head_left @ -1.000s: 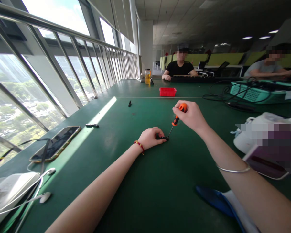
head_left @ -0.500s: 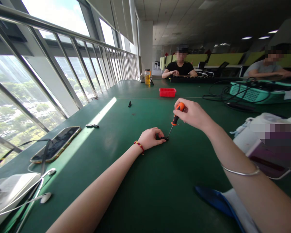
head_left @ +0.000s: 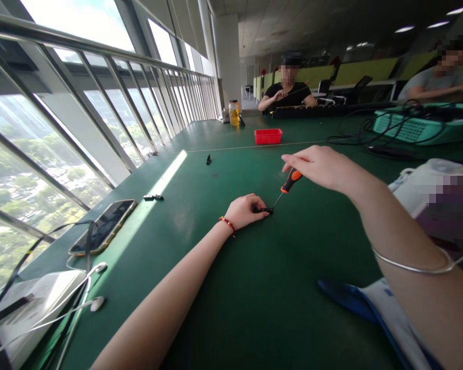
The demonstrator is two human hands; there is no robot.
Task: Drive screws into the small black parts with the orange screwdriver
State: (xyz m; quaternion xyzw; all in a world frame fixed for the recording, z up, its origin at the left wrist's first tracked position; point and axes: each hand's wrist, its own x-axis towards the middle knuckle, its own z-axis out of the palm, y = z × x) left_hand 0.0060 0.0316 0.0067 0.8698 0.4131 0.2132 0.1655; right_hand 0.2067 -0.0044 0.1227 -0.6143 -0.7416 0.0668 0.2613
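Note:
My left hand (head_left: 245, 211) rests on the green table with its fingers closed round a small black part (head_left: 269, 210), most of it hidden by the fingers. An orange and black screwdriver (head_left: 291, 180) leans to the right, its tip at the exposed end of that part. Over the top of its handle lies my right hand (head_left: 327, 167), palm down, fingers fairly straight along the handle, still keeping it tilted. Two similar black pieces lie apart from the hands: one small black piece (head_left: 208, 160) farther off, another black piece (head_left: 153, 198) to the left.
A red tray (head_left: 268, 136) and a jar (head_left: 234, 113) stand farther back. On the left lie a phone (head_left: 104, 226) and white earphones (head_left: 97, 303). Cables trail by a teal basket (head_left: 416, 126) at right. A blue-edged item (head_left: 343, 295) lies near my right forearm. Two people sit beyond.
My right hand has gone from gripping the handle with bent fingers to lying flatter over its top. The screwdriver leans more to the right. The view has shifted slightly.

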